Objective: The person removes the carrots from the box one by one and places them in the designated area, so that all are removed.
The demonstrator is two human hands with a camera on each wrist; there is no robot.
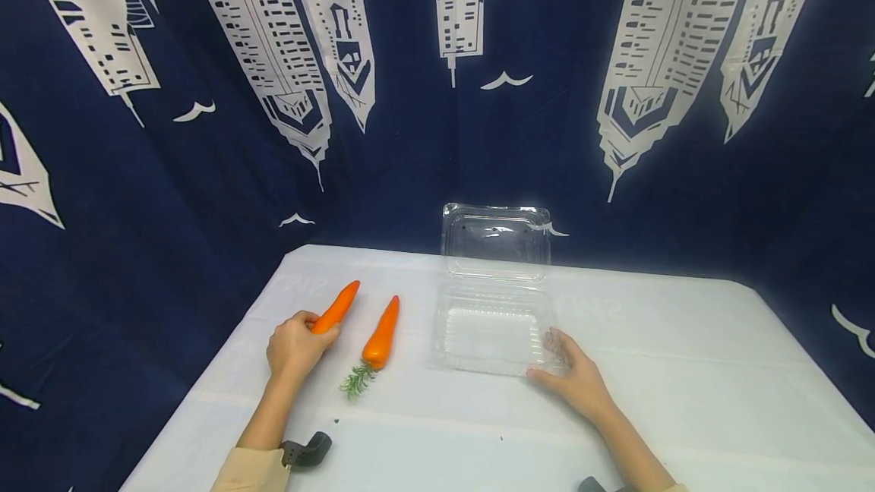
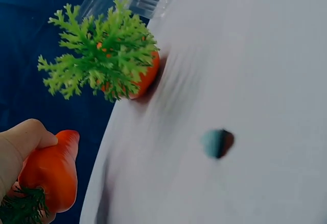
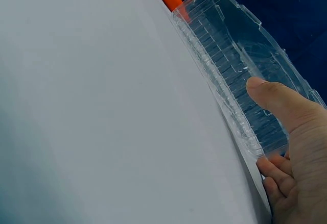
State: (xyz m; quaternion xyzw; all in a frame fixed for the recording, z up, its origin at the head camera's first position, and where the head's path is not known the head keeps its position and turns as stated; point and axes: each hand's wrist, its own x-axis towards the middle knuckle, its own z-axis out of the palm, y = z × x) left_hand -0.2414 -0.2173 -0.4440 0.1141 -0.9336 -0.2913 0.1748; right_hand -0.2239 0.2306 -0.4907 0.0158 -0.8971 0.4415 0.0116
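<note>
My left hand (image 1: 297,344) grips an orange carrot (image 1: 336,308) at its thick end, the tip pointing away. In the left wrist view the thumb presses on that carrot's side, and its dark green top shows below the hand. Just to the right, a second carrot (image 1: 380,336) with a leafy green top (image 2: 102,53) lies on the table. A clear plastic clamshell container (image 1: 444,359) stands with its lid (image 1: 495,249) raised at the back. My right hand (image 1: 577,382) holds the container's right side, thumb at the near corner and fingers along the outer wall.
The table (image 1: 683,370) has a white cover, with small dark specks near its front. Behind it hangs a dark blue cloth (image 1: 437,150) printed with white buildings. Dark straps (image 1: 307,450) sit on the wrists.
</note>
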